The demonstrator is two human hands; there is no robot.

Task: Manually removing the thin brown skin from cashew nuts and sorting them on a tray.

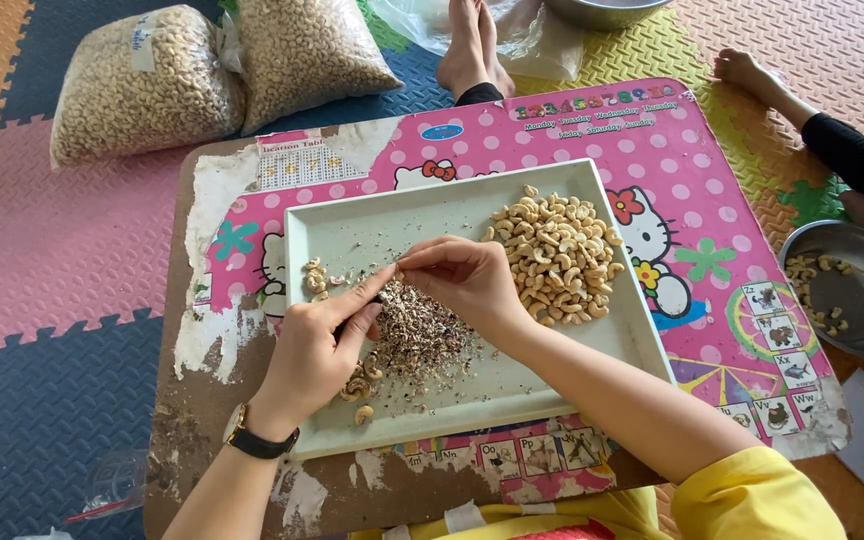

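1. Pink low table (712, 200) carries a white tray (352, 225).
2. Cashew pile (557, 260) sits at 2 o'clock on the tray; husk heap (417, 335) at centre.
3. Left hand (317, 350) is closed on a small dark tool, type unclear; slip risk toward right fingertips.
4. Right hand (462, 280) pinches one nut (399, 270) at 10 o'clock of the heap; too small to confirm. Hard squeeze could split it.
5. Peeled kernels (360, 385) at 6 o'clock lie near the husks; mixing risk.
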